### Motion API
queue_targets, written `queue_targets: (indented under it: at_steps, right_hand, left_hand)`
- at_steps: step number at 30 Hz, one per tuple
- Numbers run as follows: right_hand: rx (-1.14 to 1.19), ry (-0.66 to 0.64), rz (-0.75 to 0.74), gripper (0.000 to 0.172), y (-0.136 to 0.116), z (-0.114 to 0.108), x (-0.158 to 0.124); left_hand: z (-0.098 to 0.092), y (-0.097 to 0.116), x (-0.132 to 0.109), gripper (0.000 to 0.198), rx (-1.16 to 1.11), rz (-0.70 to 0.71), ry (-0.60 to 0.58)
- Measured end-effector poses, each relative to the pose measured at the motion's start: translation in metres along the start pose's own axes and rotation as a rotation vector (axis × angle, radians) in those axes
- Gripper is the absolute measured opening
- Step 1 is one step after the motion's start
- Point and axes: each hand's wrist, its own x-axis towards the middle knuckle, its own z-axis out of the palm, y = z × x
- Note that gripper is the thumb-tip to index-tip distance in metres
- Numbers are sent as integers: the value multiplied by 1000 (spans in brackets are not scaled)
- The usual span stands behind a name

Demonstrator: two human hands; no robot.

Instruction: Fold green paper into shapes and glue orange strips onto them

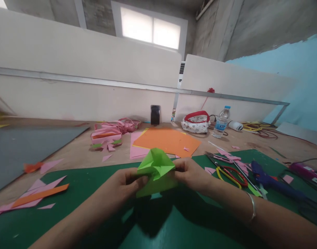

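Above the green cutting mat I hold a folded piece of light green paper in both hands. Its upper part stands up in creased, pointed folds, and a flat part hangs below. My left hand pinches the paper's left edge between thumb and fingers. At the right edge my right hand has its fingers closed on the same paper, with some fingertips hidden behind it. A dark shadow of hands and paper falls on the mat below.
Orange sheets and pink paper strips lie behind. To the right are scissors, a blue glue gun and a water bottle. A phone leans on the partition. Pink and orange scraps lie left.
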Motion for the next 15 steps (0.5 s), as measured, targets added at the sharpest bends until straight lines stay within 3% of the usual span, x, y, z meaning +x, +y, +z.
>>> queue_targets:
  at_steps: [4,7,11,15]
  right_hand:
    - [-40,-20,-30,12,0,0,1]
    - [-69,-25,-82,18,-5,0,0]
    - [-188,91,-163,28,-12,1,-2]
    - [-140,174,-68,8,-12,2,-2]
  left_hand:
    - [3,-4,2,38,-50,-20,-22]
    - [2,-7,5,39,-48,-53,-34]
    - [0,-5,4,41,0,-96,-80]
    - [-2,-3,2,43,52,-84,-72]
